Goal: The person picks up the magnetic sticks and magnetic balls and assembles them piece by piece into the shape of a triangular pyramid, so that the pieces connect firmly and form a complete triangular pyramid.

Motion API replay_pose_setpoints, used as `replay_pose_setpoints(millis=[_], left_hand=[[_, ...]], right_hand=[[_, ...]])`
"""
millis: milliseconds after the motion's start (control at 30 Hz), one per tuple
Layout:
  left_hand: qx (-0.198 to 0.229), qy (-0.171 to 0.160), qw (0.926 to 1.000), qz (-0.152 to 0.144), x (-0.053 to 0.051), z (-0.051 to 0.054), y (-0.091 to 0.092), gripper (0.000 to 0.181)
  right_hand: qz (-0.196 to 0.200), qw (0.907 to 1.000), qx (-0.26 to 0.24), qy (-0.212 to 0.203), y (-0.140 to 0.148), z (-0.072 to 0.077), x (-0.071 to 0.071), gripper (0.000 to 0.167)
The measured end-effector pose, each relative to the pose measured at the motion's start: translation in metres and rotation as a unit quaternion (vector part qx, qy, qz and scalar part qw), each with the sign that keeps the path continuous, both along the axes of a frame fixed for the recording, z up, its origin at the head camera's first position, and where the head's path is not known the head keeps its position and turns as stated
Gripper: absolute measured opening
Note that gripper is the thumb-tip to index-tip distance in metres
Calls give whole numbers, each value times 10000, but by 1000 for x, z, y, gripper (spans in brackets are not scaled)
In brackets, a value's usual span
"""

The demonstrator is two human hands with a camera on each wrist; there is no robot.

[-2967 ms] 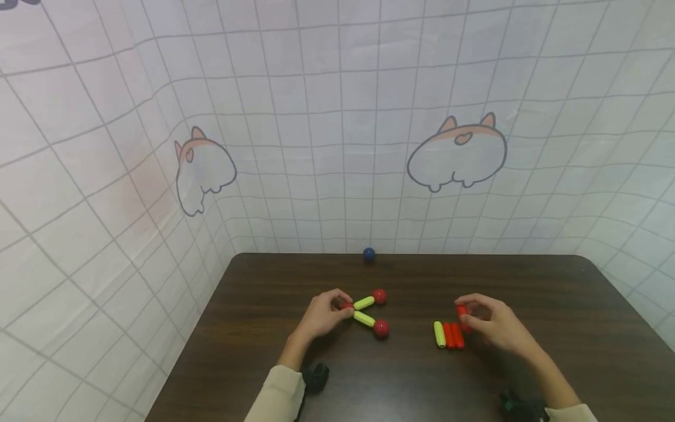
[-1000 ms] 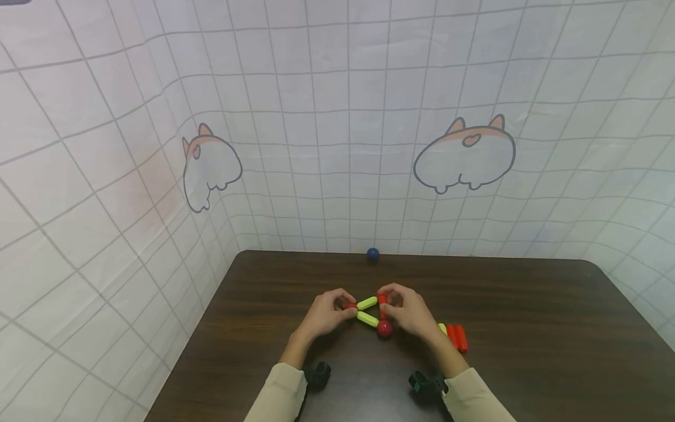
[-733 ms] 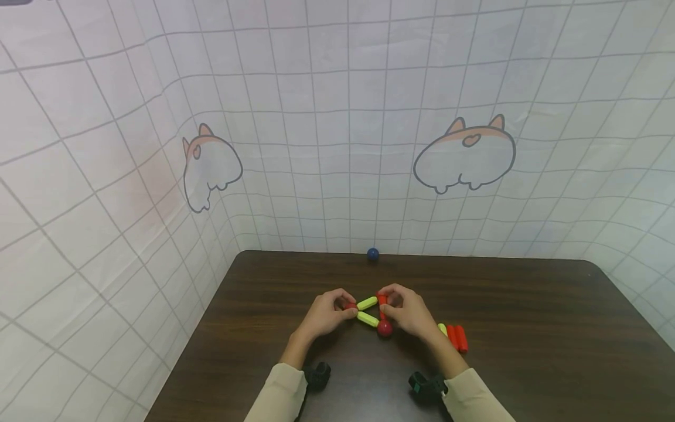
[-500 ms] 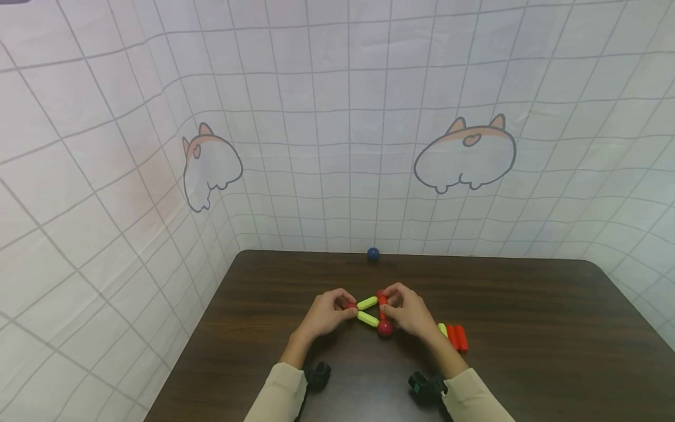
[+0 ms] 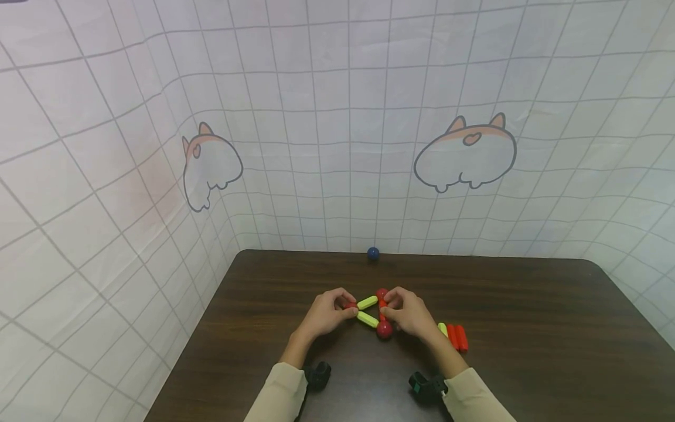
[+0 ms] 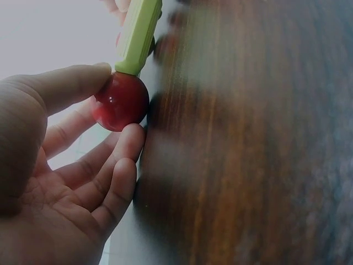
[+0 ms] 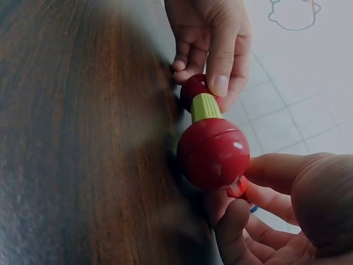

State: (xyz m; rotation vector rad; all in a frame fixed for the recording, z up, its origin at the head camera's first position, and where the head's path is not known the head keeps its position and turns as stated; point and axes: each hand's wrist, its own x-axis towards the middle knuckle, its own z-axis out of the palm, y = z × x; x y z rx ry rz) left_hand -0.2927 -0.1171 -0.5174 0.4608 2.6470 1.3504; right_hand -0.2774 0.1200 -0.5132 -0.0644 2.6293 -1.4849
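Observation:
Two yellow-green rods (image 5: 367,319) fan out from a red ball (image 6: 121,102), which my left hand (image 5: 327,313) pinches between thumb and fingers. At their other ends are a near red ball (image 5: 384,329) and a far red ball (image 5: 382,293). A red rod (image 5: 382,310) spans between those two balls, closing a triangle. My right hand (image 5: 410,315) holds the red rod with thumb and fingertips. In the right wrist view the near red ball (image 7: 214,154) hides most of the red rod (image 7: 237,187), and the right hand (image 7: 276,215) curls beside it.
To the right of my right forearm lie two red rods (image 5: 457,338) and a yellow-green rod (image 5: 442,329), side by side and partly covered by the arm. A blue ball (image 5: 373,254) sits at the far edge of the dark wooden table (image 5: 527,305). A white gridded cloth (image 5: 327,146) hangs behind.
My right hand has carried a red rod from the loose rods on the right to between the two balls. Since then its fingers have shifted slightly nearer, uncovering the far ball. My left hand keeps its grip.

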Motion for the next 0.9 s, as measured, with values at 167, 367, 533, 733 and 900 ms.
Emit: replay_pose_setpoints(millis=[167,367,533,733,900], left_hand=[[-19,10,10000,11,0,1,0,18],[-9,-16,10000,6,-1,2,0,18],[-43,3,10000,-7,-1,2,0,20],[-135,102,9999,-10,-1,0,0,22],[-194,125,9997,48,0,0,1,23]], right_hand=[[33,10000,14,-25,1,1,0,26],[67,10000,23,-50,3,3,-1,26],[164,9998,32,-108,5,8,0,26],[375,9993,-5,-13,10,16,2,27],[635,9978,45,159,17,15,1,31]])
